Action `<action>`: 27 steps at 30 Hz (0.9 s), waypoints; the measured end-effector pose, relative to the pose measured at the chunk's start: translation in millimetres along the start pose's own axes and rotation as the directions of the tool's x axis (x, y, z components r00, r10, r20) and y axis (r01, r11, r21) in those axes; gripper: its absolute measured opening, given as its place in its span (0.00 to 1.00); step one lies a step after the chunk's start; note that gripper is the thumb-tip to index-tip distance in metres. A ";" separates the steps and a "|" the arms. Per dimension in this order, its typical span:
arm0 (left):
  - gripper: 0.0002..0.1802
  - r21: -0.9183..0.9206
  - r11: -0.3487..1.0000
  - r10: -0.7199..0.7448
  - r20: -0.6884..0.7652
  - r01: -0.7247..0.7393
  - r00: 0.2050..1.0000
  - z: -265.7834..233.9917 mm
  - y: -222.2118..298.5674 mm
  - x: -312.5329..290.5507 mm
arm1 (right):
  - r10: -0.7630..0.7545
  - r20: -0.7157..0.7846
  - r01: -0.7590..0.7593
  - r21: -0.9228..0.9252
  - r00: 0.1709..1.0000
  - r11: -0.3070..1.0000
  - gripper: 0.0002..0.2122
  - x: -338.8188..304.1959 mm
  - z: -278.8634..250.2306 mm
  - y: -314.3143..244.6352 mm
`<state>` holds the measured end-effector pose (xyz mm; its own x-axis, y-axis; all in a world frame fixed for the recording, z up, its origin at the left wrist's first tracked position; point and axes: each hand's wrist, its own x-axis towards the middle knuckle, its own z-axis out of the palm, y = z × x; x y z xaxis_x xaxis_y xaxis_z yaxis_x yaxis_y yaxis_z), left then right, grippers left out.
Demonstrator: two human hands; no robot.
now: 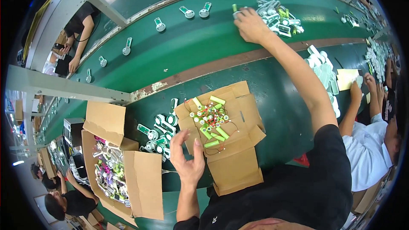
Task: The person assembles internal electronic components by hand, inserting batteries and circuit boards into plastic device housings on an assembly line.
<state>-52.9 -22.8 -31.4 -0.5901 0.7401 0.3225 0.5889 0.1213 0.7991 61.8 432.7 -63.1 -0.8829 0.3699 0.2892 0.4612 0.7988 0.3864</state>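
My right hand reaches far over the green conveyor belt, fingers curled on a small white part with a light-green end. Right beside it lies a pile of white and green parts. My left hand is raised with fingers apart and nothing in it, at the left edge of a flattened cardboard box. On that cardboard sits a heap of light-green battery cells with thin wires. Left of it, white handle-shaped housings with green inserts lie heaped on the dark green table.
An open carton full of mixed coloured parts stands at the left. Several single housings are spaced along the belt. A metal post and rail cross the left. At right, co-workers sit near white housings and a yellow sheet.
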 end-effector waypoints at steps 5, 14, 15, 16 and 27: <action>0.14 -0.329 0.944 -0.083 -0.151 0.029 0.985 14.1 1.3 97.2 | 0.356 0.009 -0.343 0.295 0.934 0.892 0.28 39.9 3.5 -23.7; 0.27 -0.017 0.945 -0.316 -0.303 0.327 0.899 84.8 -120.2 342.6 | 0.779 0.271 -0.797 0.426 0.565 0.429 0.53 136.8 85.5 -35.1; 0.28 0.198 0.926 -0.231 -0.377 0.322 0.897 75.4 -147.3 356.3 | 0.760 0.309 -0.795 0.436 0.572 0.421 0.53 143.9 84.8 -37.0; 0.30 0.413 0.854 -0.129 -0.422 0.317 0.897 63.8 -167.0 372.3 | 0.740 0.351 -0.797 0.450 0.574 0.404 0.54 148.6 83.1 -35.2; 0.53 0.372 0.543 -0.590 -0.469 0.753 0.657 -36.3 -265.6 450.9 | 0.595 0.386 -0.706 0.457 0.705 0.541 0.49 164.9 95.7 -23.1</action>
<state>-495.4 254.7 -79.8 -0.9943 0.1047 -0.0217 0.0809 0.8692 0.4879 -102.8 520.7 -108.2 -0.3825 0.9190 0.0956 0.8325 0.3877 -0.3958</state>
